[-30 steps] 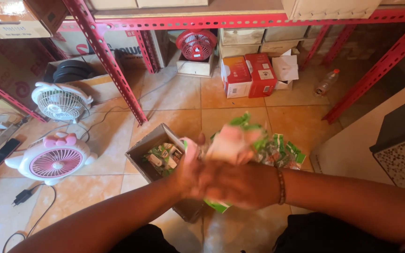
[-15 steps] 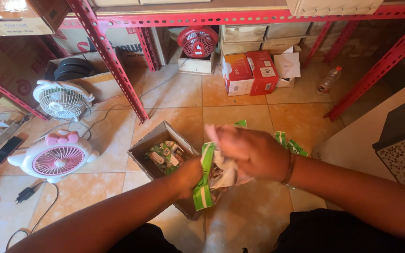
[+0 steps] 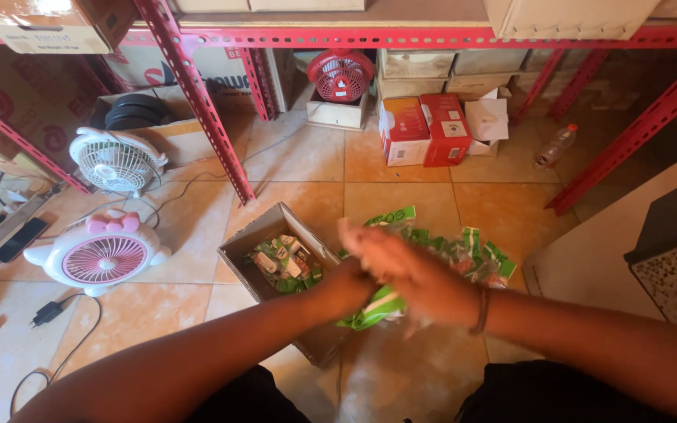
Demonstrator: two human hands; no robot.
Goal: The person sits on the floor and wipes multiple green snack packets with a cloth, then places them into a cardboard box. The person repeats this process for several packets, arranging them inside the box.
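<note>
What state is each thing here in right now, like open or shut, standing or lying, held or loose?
Cardboard box: open, partly filled with small packets.
Green packet: held between both hands.
Left hand: gripping the green packet.
Right hand: over the packet, blurred.
Pile of green packets: loose on the floor.
Pink fan: standing upright.
White fan: upright.
Plastic bottle: lying down, capped.

Both hands [image 3: 389, 274] clasp a green-and-clear packet [image 3: 374, 307] above a cardboard box [image 3: 256, 239].
</note>
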